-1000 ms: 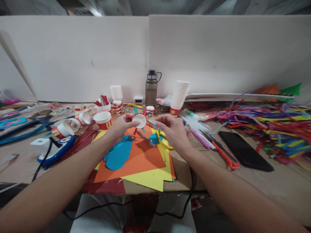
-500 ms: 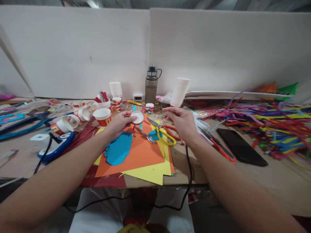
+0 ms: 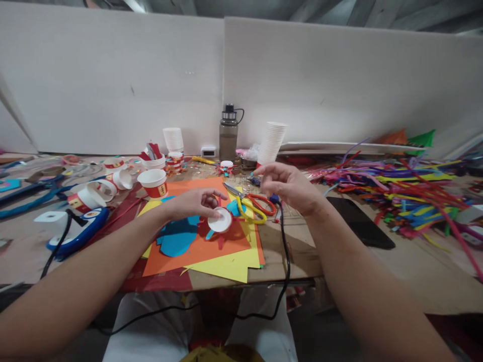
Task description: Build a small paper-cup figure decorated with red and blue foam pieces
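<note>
My left hand [image 3: 202,203] holds a cut paper cup [image 3: 222,221] low over the orange paper [image 3: 222,246], thumb on its round white base. Red strips and a blue strip spread out from that base. Blue paper cutouts [image 3: 179,241] lie under and beside this hand. My right hand [image 3: 289,186] hangs in the air with curled fingers around a dark blue corded tool, seemingly a hot glue gun [image 3: 275,199], mostly hidden by the hand. Between the hands lie yellow-handled scissors [image 3: 252,213] and red-orange-handled scissors [image 3: 264,205].
White paper cups [image 3: 273,143] stand stacked behind my right hand, near a water bottle [image 3: 228,136]. Red-and-white cups [image 3: 152,183] are on the left, by a blue-rimmed device [image 3: 77,241]. A black phone [image 3: 360,221] and pipe cleaners [image 3: 411,186] lie right. A black cable [image 3: 289,266] crosses the table edge.
My left hand has lowered the cut paper cup toward me and to the right, its strips now spread over the orange paper. The cable's upper end has risen with the tool at my right hand.
</note>
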The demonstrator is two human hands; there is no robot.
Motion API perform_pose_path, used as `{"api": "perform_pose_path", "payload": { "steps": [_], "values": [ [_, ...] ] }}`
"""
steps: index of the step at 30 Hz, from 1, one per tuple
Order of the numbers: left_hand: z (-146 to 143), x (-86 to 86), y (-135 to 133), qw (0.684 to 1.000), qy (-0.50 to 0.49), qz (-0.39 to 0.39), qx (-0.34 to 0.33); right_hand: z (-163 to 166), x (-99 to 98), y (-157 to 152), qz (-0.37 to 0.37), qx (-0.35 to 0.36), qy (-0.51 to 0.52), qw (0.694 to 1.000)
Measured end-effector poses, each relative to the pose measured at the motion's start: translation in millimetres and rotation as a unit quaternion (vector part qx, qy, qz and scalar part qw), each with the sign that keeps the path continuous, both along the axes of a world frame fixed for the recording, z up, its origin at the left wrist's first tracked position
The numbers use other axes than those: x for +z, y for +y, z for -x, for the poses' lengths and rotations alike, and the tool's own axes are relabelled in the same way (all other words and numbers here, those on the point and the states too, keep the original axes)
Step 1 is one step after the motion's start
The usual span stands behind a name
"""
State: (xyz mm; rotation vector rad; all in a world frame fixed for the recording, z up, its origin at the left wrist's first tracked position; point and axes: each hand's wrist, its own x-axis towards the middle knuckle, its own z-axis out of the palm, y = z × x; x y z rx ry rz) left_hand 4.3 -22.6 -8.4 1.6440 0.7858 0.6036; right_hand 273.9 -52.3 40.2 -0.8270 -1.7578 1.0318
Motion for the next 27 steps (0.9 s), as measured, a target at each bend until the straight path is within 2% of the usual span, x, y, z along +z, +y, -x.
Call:
{"api": "perform_pose_path", "payload": {
  "steps": [3, 6, 8, 11, 14, 17, 23, 27],
  "values": [
    [-1.3, 1.8, -1.7, 1.0, 0.018, -0.005, 0.004, -4.5, 2.0, -3.9, 0.03, 0.082, -0.045, 0.995],
    [-2.2, 0.3, -0.4, 0.999, 0.017, -0.01, 0.046, -6.9, 3.0, -3.4, 0.052, 0.102, -0.1, 0.988],
    [-1.8, -2.4, 2.3, 0.996, 0.005, -0.009, 0.09, -6.6, 2.0, -1.5, 0.037, 0.068, -0.162, 0.984],
    [0.5, -6.6, 7.7, 0.988, -0.01, -0.003, 0.154, -5.6, -2.6, 3.6, -0.022, -0.033, -0.253, 0.967],
    [2.7, -7.9, 11.1, 0.981, -0.01, -0.002, 0.193, -7.9, -8.3, 8.5, -0.087, -0.14, -0.346, 0.924],
    [1.6, -6.7, 10.4, 0.977, -0.01, 0.001, 0.213, -13.9, -12.4, 7.0, -0.133, -0.204, -0.429, 0.87],
    [-4.7, -3.5, 5.5, 0.972, -0.01, 0.014, 0.233, -27.8, -19.3, -18.2, -0.132, -0.213, -0.544, 0.801],
    [-6.3, -1.8, 3.9, 0.972, -0.01, 0.024, 0.235, -34.4, -26.5, -29.9, -0.163, -0.165, -0.607, 0.76]
  ]
}}
